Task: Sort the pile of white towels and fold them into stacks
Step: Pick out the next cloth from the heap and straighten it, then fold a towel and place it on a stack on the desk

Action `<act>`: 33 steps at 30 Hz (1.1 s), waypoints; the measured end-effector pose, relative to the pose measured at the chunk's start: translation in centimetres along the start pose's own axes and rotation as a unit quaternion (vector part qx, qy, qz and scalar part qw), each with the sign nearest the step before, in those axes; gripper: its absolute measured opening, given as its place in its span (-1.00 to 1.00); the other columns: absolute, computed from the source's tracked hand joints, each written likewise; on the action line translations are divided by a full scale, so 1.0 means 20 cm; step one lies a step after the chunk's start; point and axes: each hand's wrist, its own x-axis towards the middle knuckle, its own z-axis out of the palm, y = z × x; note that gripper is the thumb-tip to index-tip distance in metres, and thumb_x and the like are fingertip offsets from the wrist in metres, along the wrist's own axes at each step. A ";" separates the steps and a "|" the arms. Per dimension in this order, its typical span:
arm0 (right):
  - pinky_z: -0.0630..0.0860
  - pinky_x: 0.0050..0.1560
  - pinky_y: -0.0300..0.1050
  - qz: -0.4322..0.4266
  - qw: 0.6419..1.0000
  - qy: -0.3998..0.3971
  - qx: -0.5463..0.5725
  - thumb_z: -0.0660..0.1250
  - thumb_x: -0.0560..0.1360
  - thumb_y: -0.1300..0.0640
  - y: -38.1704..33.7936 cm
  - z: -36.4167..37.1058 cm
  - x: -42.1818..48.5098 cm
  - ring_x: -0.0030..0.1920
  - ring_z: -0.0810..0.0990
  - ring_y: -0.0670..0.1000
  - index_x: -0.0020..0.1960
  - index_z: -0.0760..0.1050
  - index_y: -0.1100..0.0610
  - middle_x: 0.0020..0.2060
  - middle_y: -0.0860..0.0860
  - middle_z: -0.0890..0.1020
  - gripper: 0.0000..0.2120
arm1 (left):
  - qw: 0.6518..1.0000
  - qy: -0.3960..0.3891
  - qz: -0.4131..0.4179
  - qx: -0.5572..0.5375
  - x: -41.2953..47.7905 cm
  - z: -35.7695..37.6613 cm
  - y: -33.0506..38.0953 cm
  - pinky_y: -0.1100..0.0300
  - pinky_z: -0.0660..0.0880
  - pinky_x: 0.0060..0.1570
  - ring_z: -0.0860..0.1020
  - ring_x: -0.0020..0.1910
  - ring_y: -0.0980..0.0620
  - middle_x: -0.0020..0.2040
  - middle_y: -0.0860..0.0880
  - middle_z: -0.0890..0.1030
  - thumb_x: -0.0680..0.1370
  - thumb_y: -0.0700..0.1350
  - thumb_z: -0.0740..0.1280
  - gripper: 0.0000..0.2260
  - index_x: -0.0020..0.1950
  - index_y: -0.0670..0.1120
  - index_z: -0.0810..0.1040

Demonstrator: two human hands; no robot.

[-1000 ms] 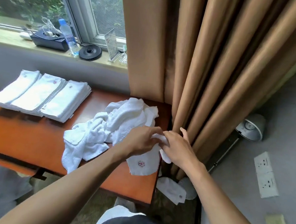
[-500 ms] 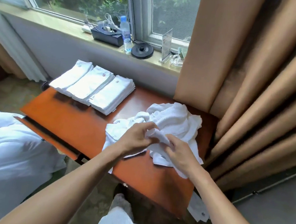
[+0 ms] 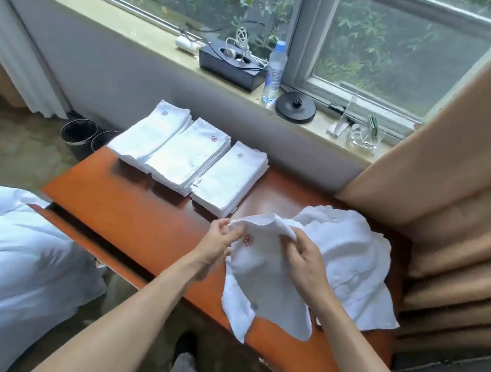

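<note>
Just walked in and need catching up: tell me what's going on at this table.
A person is sorting white towels. The left hand and right hand each pinch the top edge of one towel with a red emblem, in front of the loose pile on the wooden table. Three folded stacks already sit side by side at the table's far end.

A broad bare stretch of the orange table (image 3: 145,215) is lying open in front of the three folded stacks (image 3: 187,156) and left of the lifted towel (image 3: 265,277), leaving room to pass. The stacks are lining the far edge, just beside one another. The loose pile (image 3: 351,256) is filling the right end, with the curtain (image 3: 446,205) crowding in beside it. The bed (image 3: 5,267) is closing off the table's left side, and the lifted towel is draping over the near edge.
</note>
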 end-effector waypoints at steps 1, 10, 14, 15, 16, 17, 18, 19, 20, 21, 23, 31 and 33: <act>0.50 0.04 -0.33 0.006 1.000 0.012 0.006 0.19 0.69 0.22 -0.02 0.06 0.02 0.08 0.64 -0.11 0.12 0.63 -0.09 0.01 -0.10 0.69 -0.70 | 0.997 -0.044 -0.024 -0.058 0.01 -0.05 -0.01 -0.02 0.52 0.33 0.60 0.31 -0.09 0.34 -0.16 0.62 0.59 0.09 0.45 -0.50 0.43 -0.16 0.51; 0.56 -0.13 -0.30 0.089 0.989 0.074 0.088 0.24 0.72 0.02 -0.12 0.36 0.22 -0.08 0.67 -0.20 0.09 0.63 0.01 -0.08 -0.12 0.73 -0.80 | 0.994 0.048 0.097 -0.003 0.11 -0.29 0.08 0.33 0.44 -0.22 0.51 -0.23 0.14 -0.20 0.05 0.61 0.68 -0.04 0.33 -0.86 0.08 -0.10 0.59; 0.59 -0.15 -0.28 0.106 0.983 0.080 0.130 0.28 0.70 0.10 -0.08 0.39 0.27 -0.07 0.71 -0.13 0.11 0.60 0.11 -0.09 -0.12 0.74 -0.86 | 0.989 0.054 0.136 0.030 0.14 -0.31 0.18 0.20 0.53 -0.07 0.62 -0.11 0.10 -0.03 -0.10 0.73 0.66 -0.07 0.37 -0.92 0.07 0.01 0.67; 0.61 -0.12 -0.25 0.107 0.981 0.076 0.141 0.29 0.70 0.13 -0.08 0.39 0.30 -0.03 0.72 -0.10 0.14 0.59 0.12 -0.05 -0.09 0.75 -0.87 | 0.988 0.056 0.138 0.033 0.15 -0.31 0.21 0.23 0.55 -0.06 0.65 -0.09 0.12 -0.02 -0.06 0.75 0.65 -0.07 0.39 -0.91 0.07 0.01 0.69; 0.64 -0.07 -0.19 0.111 0.980 0.067 0.153 0.29 0.70 0.14 -0.07 0.39 0.32 0.01 0.72 -0.07 0.17 0.59 0.12 0.00 -0.05 0.75 -0.87 | 0.988 0.063 0.135 0.036 0.15 -0.32 0.25 0.25 0.56 -0.05 0.66 -0.08 0.14 -0.01 -0.03 0.75 0.64 -0.05 0.40 -0.91 0.08 0.00 0.69; 0.66 0.00 -0.14 0.116 0.979 0.054 0.159 0.29 0.70 0.14 -0.07 0.39 0.35 0.04 0.72 -0.05 0.19 0.59 0.12 0.04 -0.02 0.75 -0.86 | 0.988 0.075 0.129 0.034 0.14 -0.33 0.28 0.25 0.57 -0.05 0.67 -0.08 0.15 -0.02 0.00 0.76 0.63 -0.04 0.41 -0.90 0.09 -0.01 0.70; 0.65 0.06 -0.09 0.120 0.979 0.043 0.161 0.29 0.70 0.13 -0.07 0.40 0.37 0.06 0.71 -0.04 0.19 0.59 0.12 0.06 0.01 0.74 -0.85 | 0.988 0.090 0.123 0.033 0.14 -0.34 0.30 0.29 0.58 -0.08 0.68 -0.10 0.18 -0.04 0.05 0.76 0.62 -0.03 0.42 -0.90 0.08 0.01 0.69; 0.62 0.09 -0.06 0.122 0.978 0.033 0.164 0.28 0.70 0.13 -0.06 0.42 0.39 0.06 0.70 -0.04 0.19 0.60 0.13 0.06 0.04 0.74 -0.85 | 0.987 0.104 0.120 0.040 0.13 -0.36 0.32 0.34 0.57 -0.13 0.67 -0.13 0.23 -0.07 0.09 0.75 0.62 -0.02 0.42 -0.92 0.06 0.03 0.69; 0.61 0.10 -0.05 0.122 0.977 0.027 0.172 0.28 0.70 0.14 -0.06 0.43 0.42 0.06 0.68 -0.05 0.18 0.60 0.14 0.07 0.05 0.74 -0.85 | 0.985 0.112 0.120 0.052 0.14 -0.38 0.36 0.38 0.55 -0.18 0.66 -0.16 0.27 -0.09 0.13 0.75 0.63 -0.01 0.42 -0.92 0.05 0.04 0.69; 0.60 0.11 -0.05 0.125 0.975 0.022 0.180 0.28 0.70 0.14 -0.06 0.44 0.45 0.05 0.68 -0.06 0.17 0.60 0.13 0.07 0.04 0.74 -0.85 | 0.985 0.115 0.117 0.061 0.15 -0.40 0.38 0.39 0.55 -0.19 0.65 -0.18 0.27 -0.09 0.13 0.75 0.63 -0.02 0.41 -0.91 0.06 0.02 0.69; 0.60 0.11 -0.01 0.131 0.973 0.014 0.191 0.27 0.71 0.13 -0.08 0.47 0.52 0.04 0.68 -0.07 0.17 0.60 0.11 0.07 0.02 0.74 -0.85 | 0.984 0.121 0.110 0.067 0.19 -0.42 0.44 0.34 0.56 -0.17 0.66 -0.17 0.21 -0.07 0.08 0.75 0.64 -0.04 0.41 -0.88 0.10 -0.02 0.70; 0.64 0.05 -0.11 0.127 0.978 -0.004 0.166 0.23 0.69 0.21 -0.14 0.54 0.87 0.05 0.70 -0.10 0.23 0.58 0.07 0.06 -0.06 0.75 -0.80 | 0.988 0.109 0.091 0.063 0.50 -0.59 0.65 0.19 0.65 -0.04 0.71 -0.04 0.06 0.02 0.01 0.76 0.64 -0.09 0.41 -0.88 0.14 -0.04 0.70; 0.62 -0.04 -0.20 0.129 0.979 0.000 0.157 0.23 0.69 0.21 -0.14 0.59 0.98 0.03 0.70 -0.14 0.22 0.58 0.05 0.04 -0.11 0.75 -0.79 | 0.989 0.105 0.080 0.062 0.63 -0.66 0.68 0.18 0.64 -0.04 0.70 -0.04 0.04 0.02 0.00 0.76 0.64 -0.10 0.40 -0.90 0.10 -0.04 0.70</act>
